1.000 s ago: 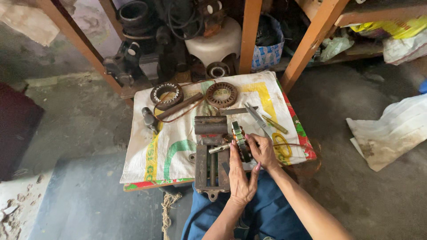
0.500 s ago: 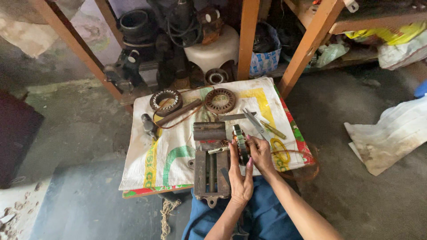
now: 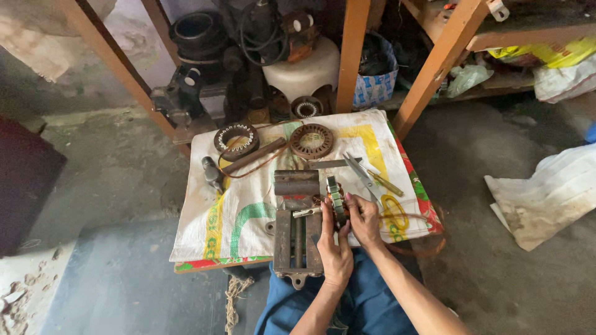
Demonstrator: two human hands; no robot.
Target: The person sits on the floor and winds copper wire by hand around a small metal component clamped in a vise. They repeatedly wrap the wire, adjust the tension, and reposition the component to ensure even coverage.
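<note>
The stator (image 3: 336, 201) stands on edge at the centre of the bench (image 3: 248, 217), just to the right of the vise (image 3: 297, 226), its ring seen nearly edge-on. Both hands meet on it. The right hand (image 3: 363, 218) comes in from 5 o'clock and has its fingers (image 3: 351, 203) closed on the stator's right side, holding it upright. The left hand (image 3: 335, 251) rises from 6 o'clock, its fingers curled up against the stator's lower edge (whether they pinch it or only press on it cannot be told). A short metal handle (image 3: 307, 212) sticks out of the vise toward the stator.

The bench is draped with a white woven sack (image 3: 205, 229) printed in green, yellow and red. At 1 o'clock from the stator lie scissors (image 3: 363, 177) and a thin yellow-handled tool (image 3: 386, 183), near each other. At 12 o'clock lies a flat toothed stator ring (image 3: 311, 141); at 11 o'clock a wound ring (image 3: 236, 140) with a dark bar (image 3: 254, 156) beside it. A hammer (image 3: 212, 172) rests at 10 o'clock near the sack's left edge.

Beyond the bench, orange wooden shelf legs (image 3: 352, 56) frame a white tub (image 3: 305, 71) and dark machine parts. A white bag (image 3: 552, 192) lies on the concrete floor at 3 o'clock.
</note>
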